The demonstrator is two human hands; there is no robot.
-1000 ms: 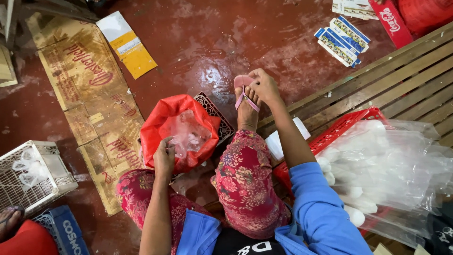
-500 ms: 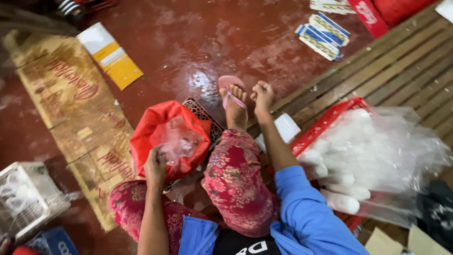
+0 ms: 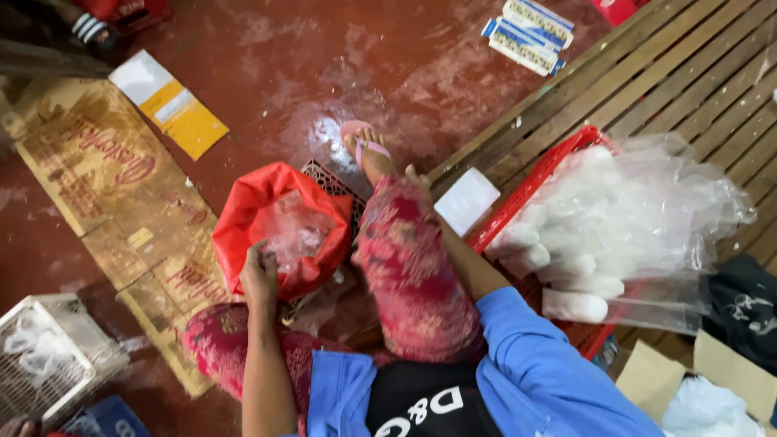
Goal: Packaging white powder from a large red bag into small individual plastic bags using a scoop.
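Observation:
My left hand (image 3: 259,277) grips the near rim of a red plastic bag (image 3: 259,210) that holds clear plastic (image 3: 295,235); the bag rests on a dark grate on the floor. My right hand (image 3: 418,177) lies mostly hidden behind my raised knee in patterned red trousers (image 3: 413,259), only its fingertips showing beside my ankle, so I cannot see whether it holds anything. My foot in a pink sandal (image 3: 362,143) rests on the wet red floor. A small white packet (image 3: 467,200) lies close to my right forearm.
A red crate (image 3: 534,182) with white rolls in clear plastic (image 3: 615,218) sits on a wooden slatted platform (image 3: 688,89) at right. Flattened cardboard (image 3: 105,186) and a yellow-white packet (image 3: 168,103) lie at left. A white basket (image 3: 40,364) stands bottom left; blue-white boxes (image 3: 526,32) at top.
My right hand has drawn back from my sandalled foot to behind my knee. The view has moved in closer. My left hand stays on the red bag.

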